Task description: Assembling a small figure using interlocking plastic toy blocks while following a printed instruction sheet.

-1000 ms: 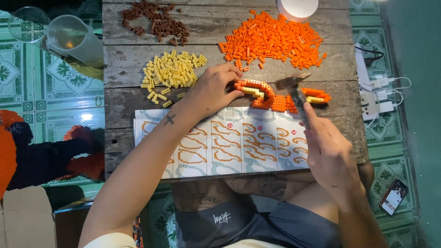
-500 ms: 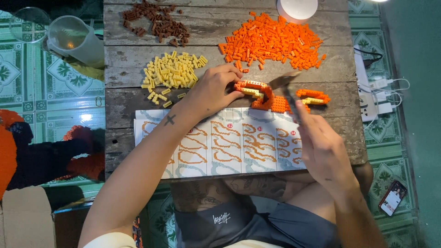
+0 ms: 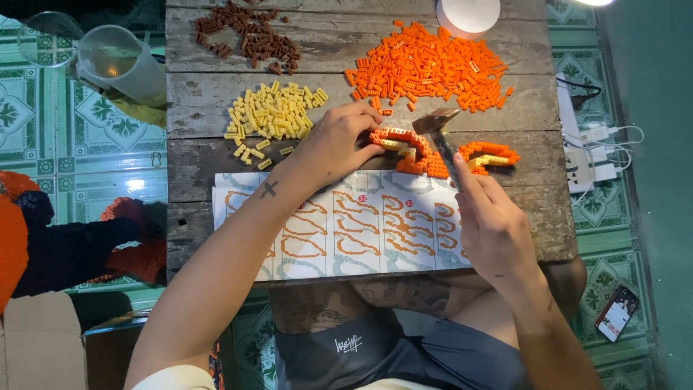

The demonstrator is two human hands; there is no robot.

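The left hand (image 3: 339,141) presses its fingers down on the orange brick model (image 3: 404,148) on the table (image 3: 188,155); the right hand (image 3: 491,224) grips a small hammer (image 3: 440,133) over it. The model looks light, rigid but snap-apart; best held by its edges.

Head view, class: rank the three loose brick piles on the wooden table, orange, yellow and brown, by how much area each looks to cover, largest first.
1. Orange brick pile, clearly the widest spread.
2. Yellow brick pile.
3. Brown brick pile.
Yellow and brown look close; brown is looser, scattered, and partly cut off by the top edge, so that order is unsure.
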